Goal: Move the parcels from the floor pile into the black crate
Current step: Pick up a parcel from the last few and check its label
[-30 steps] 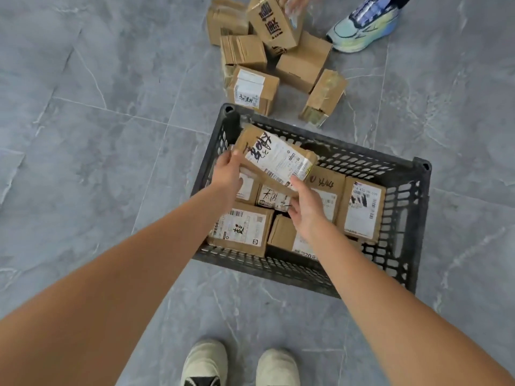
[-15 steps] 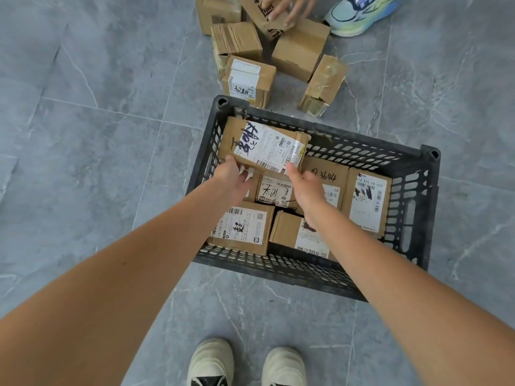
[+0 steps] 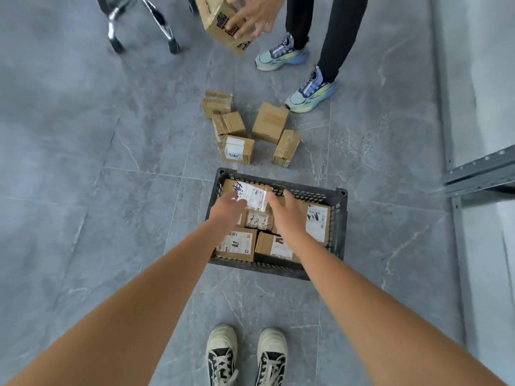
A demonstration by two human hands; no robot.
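Currently the labelled parcel (image 3: 252,194) lies flat in the black crate (image 3: 340,218), at the crate's 11 o'clock corner, on top of the lower layer. Left hand (image 3: 226,210) is over its near left edge, right hand (image 3: 287,211) at its near right edge. Fingers on both look extended, not wrapped round it; motion blur, so cannot tell whether they touch the parcel or hover just above it. Hands are apart, parcel's label between them.

Versus 0.5 s ago: the parcel was held tilted above the crate's far wall with fingers at its lower edge; now it sits lower and flat inside. Camera has pulled back, so more floor shows. The second person's box has left the pile and is up in the air.

Crate contents: more labelled parcels below, one at 7 o'clock (image 3: 236,245), one at 5 o'clock (image 3: 274,246), one upright along the 3 o'clock wall (image 3: 317,222), one in the middle (image 3: 258,220) partly under the hands.

Floor pile (image 3: 250,130) at 12 o'clock from the crate: five cardboard boxes, close together, just beyond the far wall.

Further at 12 o'clock, a second person's hand (image 3: 250,16) holds a printed box (image 3: 220,22) tilted, their sneakers (image 3: 309,91) just beside the pile. Chrome chair base (image 3: 139,22) at 11 o'clock. Metal rack frame (image 3: 479,174) at 3 o'clock. Own shoes (image 3: 246,355) at 6 o'clock.
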